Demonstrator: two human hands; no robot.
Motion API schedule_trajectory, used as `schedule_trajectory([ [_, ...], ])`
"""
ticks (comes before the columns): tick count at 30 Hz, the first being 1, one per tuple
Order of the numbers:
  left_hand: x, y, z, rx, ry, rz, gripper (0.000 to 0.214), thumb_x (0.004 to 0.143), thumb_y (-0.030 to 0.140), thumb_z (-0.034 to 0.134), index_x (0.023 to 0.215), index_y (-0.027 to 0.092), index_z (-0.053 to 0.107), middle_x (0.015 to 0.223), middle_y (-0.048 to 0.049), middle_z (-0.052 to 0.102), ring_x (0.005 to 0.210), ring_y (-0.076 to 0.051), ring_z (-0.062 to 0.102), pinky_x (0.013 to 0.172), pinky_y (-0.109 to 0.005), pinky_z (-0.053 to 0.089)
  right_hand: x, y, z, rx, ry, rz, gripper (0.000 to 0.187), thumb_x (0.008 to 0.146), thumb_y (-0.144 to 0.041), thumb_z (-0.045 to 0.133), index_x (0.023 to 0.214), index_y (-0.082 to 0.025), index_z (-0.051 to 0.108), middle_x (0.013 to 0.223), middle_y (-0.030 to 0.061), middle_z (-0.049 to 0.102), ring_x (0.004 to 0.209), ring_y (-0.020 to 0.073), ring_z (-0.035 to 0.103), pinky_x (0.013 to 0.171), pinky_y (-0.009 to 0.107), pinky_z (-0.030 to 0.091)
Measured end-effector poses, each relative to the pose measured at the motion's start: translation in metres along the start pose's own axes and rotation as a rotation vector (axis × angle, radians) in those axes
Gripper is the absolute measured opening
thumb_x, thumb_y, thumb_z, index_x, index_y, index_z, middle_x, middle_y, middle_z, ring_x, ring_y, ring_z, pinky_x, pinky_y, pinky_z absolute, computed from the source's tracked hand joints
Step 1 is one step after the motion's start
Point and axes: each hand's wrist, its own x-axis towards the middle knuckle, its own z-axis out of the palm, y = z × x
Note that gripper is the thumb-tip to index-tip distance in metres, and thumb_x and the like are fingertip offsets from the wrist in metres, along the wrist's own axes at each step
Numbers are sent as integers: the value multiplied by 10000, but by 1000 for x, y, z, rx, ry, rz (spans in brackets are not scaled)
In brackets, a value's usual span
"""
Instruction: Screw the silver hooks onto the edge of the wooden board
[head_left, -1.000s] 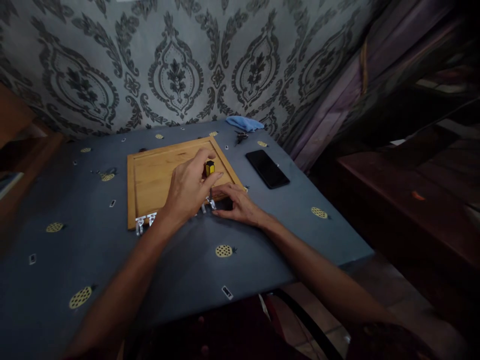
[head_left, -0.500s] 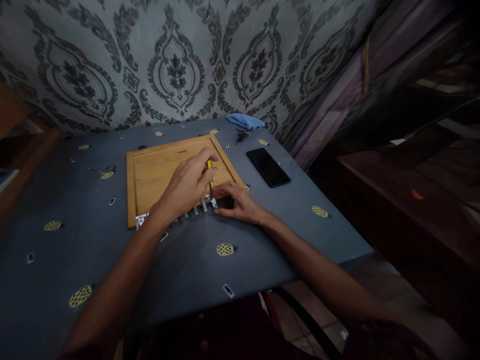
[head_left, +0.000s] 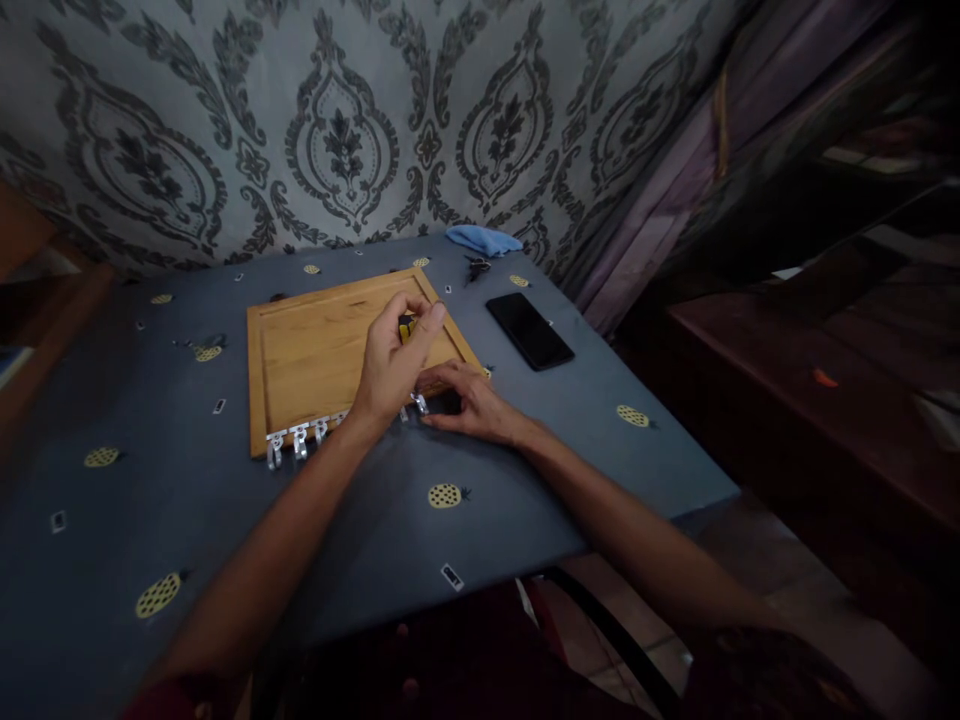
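Observation:
My left hand (head_left: pixel 396 358) is closed around the yellow-and-black handle of a screwdriver (head_left: pixel 406 330), held above the near right part of a wooden board (head_left: pixel 311 355). The hand hides the screwdriver's shaft and tip. Along the board's near edge runs a silver metal hook rail (head_left: pixel 300 438), its hooks hanging out past the edge; my left hand and wrist cover its middle. At the rail's right end my right hand (head_left: pixel 474 402) pinches it against the board's edge, with the thumb below and the fingers above.
To the board's right lies a black phone (head_left: pixel 529 330). Behind the phone are a small dark bunch of keys (head_left: pixel 477 267) and a blue cloth (head_left: pixel 484 240). A patterned cloth (head_left: pixel 525 500) covers the table. A dark red surface (head_left: pixel 787 400) stands at the right.
My left hand has turned its wrist on the screwdriver, thumb now up and the handle mostly covered. More hooks at the left show. My right hand stays at the rail's end.

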Motion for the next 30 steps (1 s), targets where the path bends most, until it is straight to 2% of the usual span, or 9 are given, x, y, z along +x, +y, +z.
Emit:
schedule_trajectory([
  [4,7,-5,4,-160,2,-23,455,842,630,747,796,246,507,499,118,294,404,-74,259,408,-255,211,0,-1,-1,2,-7,2,426,854,-390,811,1225,-227,680,1177,94,748,1116,292,686,1008,471,522],
  [7,9,-5,4,-200,-70,-33,451,843,643,740,797,242,540,459,124,279,373,-67,231,387,-253,172,0,0,-1,-6,-14,8,427,851,-395,814,1221,-227,682,1187,97,745,1134,299,676,1013,487,519],
  [11,8,0,-3,-262,-262,-66,347,872,553,736,853,237,592,455,125,273,371,-65,226,396,-245,171,-1,1,-1,-8,-17,14,420,846,-372,817,1221,-237,684,1191,90,747,1127,295,680,1013,484,517],
  [13,7,3,-8,-269,-291,-87,256,899,469,711,878,236,606,460,126,266,381,-66,216,410,-242,186,-1,2,0,-7,-15,11,429,845,-380,820,1225,-235,683,1192,89,749,1128,295,681,1011,478,518],
  [16,8,5,-13,-245,-203,-124,161,936,371,654,877,238,586,491,117,292,402,-69,229,431,-233,222,-2,4,0,-4,-19,10,449,845,-390,823,1244,-240,680,1215,86,747,1159,298,677,1030,474,511],
  [20,11,4,-14,-260,26,-189,177,968,321,632,858,235,522,567,95,373,456,-69,338,461,-205,296,-2,5,1,-9,-20,6,446,850,-389,817,1250,-244,682,1222,84,755,1161,298,682,1041,478,509],
  [23,12,3,-12,-298,154,-238,202,970,286,638,844,232,489,566,105,327,462,-61,313,456,-180,280,-2,5,1,-8,-17,7,448,849,-400,813,1246,-236,686,1222,94,758,1155,303,686,1037,473,512],
  [26,10,3,-10,-296,171,-222,260,975,379,649,819,230,503,544,112,269,435,-62,236,423,-190,214,-2,4,1,9,-11,9,441,845,-396,814,1235,-234,688,1208,94,761,1151,301,688,1039,468,515],
  [30,9,5,-8,-299,128,-166,415,948,562,660,745,228,521,498,111,245,399,-64,189,390,-219,167,-1,4,1,15,-6,5,444,831,-357,828,1230,-226,684,1192,89,762,1142,296,689,1034,474,516],
])
